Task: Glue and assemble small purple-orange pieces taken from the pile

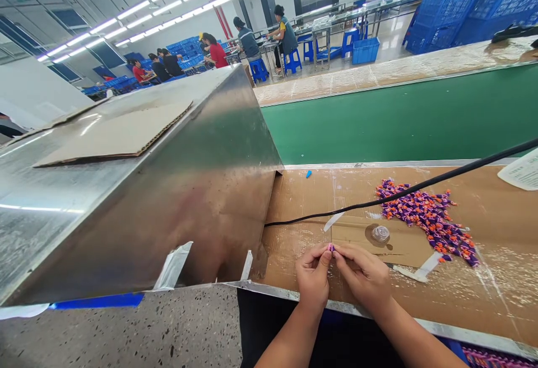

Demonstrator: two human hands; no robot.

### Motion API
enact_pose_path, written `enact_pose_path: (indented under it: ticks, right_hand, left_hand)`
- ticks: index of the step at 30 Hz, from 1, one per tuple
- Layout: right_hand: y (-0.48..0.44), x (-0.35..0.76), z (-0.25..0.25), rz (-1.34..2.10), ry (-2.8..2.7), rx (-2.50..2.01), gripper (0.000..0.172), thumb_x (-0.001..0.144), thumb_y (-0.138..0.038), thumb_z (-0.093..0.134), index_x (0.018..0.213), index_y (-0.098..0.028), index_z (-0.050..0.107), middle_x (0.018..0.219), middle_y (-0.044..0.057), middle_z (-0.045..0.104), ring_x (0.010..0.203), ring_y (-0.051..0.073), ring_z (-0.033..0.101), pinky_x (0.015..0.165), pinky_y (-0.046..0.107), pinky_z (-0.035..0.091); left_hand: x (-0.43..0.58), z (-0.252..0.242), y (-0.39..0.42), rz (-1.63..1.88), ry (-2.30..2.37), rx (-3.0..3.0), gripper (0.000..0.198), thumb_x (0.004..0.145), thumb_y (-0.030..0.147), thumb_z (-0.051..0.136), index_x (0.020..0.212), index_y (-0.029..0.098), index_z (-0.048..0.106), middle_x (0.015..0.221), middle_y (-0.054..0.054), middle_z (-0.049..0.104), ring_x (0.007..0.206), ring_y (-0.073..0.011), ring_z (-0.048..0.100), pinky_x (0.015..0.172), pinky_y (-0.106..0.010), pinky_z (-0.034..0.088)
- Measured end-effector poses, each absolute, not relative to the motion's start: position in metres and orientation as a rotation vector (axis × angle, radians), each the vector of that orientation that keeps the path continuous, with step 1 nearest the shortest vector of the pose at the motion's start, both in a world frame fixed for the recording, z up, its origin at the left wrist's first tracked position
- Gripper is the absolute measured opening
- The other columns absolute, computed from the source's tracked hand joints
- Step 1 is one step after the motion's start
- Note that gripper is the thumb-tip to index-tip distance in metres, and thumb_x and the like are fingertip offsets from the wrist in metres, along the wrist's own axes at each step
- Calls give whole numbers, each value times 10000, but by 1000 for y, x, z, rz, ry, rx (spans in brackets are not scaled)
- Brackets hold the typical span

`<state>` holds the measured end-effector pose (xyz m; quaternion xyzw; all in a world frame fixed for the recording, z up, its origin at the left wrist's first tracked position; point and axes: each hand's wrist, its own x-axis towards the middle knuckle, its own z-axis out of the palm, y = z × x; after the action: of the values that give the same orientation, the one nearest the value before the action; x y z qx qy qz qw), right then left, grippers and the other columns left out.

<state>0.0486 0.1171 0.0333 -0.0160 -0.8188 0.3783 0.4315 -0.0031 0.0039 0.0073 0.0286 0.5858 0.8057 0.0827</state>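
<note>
My left hand (313,275) and my right hand (361,275) meet above a cardboard-covered bench (302,245), with fingertips pinching a tiny purple and pink piece (331,248) between them. Its exact form is too small to tell. To the right lies a loose heap of small purple and orange pieces (428,222). Closer to my right hand sits a round transparent plastic object (380,233) on the cardboard. A small blue piece (309,173) lies farther ahead.
A black cable (403,195) crosses the cardboard above my hands. A stainless steel hopper (147,189) stands on the left, and a green conveyor belt (399,116) runs behind the bench. Seated co-workers (247,37) and blue crates (445,15) are in the distance.
</note>
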Motion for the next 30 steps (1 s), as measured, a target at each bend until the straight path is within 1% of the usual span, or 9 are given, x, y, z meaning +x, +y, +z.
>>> enact_pose_path:
  ticks: [3,6,11,16,19,22,27,30]
  right_hand:
    - [117,50,29,906,-2065,-20,188,1029,-197,640,997,-232,822,875,65,840,761,192,814,744,278,704]
    - [117,50,29,882,-2035,-27,180,1026,-199,646,981,-229,817,863,65,837,754,191,811,737,277,703]
    - [119,50,35,924,-1989,-21,162,1021,-187,653,993,-236,804,877,55,842,759,193,819,735,275,707]
    - [120,52,33,949,-2021,-57,181,1023,-211,648,989,-245,822,905,69,847,786,210,829,757,306,716]
    - [120,53,30,981,-2015,-68,173,1018,-224,662,986,-247,830,905,70,848,789,212,829,761,308,716]
    - [120,53,29,986,-2008,-83,174,1027,-249,665,967,-246,828,891,66,845,770,206,823,747,302,713]
    - [118,52,31,996,-1947,-51,138,1005,-201,688,993,-245,819,901,52,846,772,192,820,745,278,700]
    - [117,52,31,962,-1959,-55,146,1018,-209,670,989,-244,808,891,53,842,765,192,818,741,281,699]
  left_hand:
    - [-2,11,1,2409,1868,289,308,840,522,876,850,215,870,893,-132,826,862,-233,808,851,-334,664]
    - [-2,14,-1,2411,1920,411,261,886,484,842,882,226,874,912,-131,830,871,-233,812,856,-338,666]
    - [-1,13,-4,2333,1856,412,335,881,549,834,935,222,880,997,-161,830,955,-264,814,915,-367,660]
    - [-1,7,-6,2301,1745,351,391,847,593,851,931,212,881,1085,-184,820,1047,-295,800,984,-404,638]
    - [0,4,-6,2283,1723,346,392,847,588,854,961,213,880,1100,-183,819,1064,-298,794,1009,-419,625]
    - [0,4,-6,2285,1727,359,375,857,578,851,966,220,881,1098,-176,820,1057,-287,794,1003,-403,624]
    - [0,7,-7,2279,1770,385,368,870,574,841,954,218,882,1077,-174,823,1030,-275,800,975,-374,631]
    - [0,8,-7,2264,1782,377,386,866,582,841,958,209,881,1079,-182,820,1037,-285,797,991,-393,629]
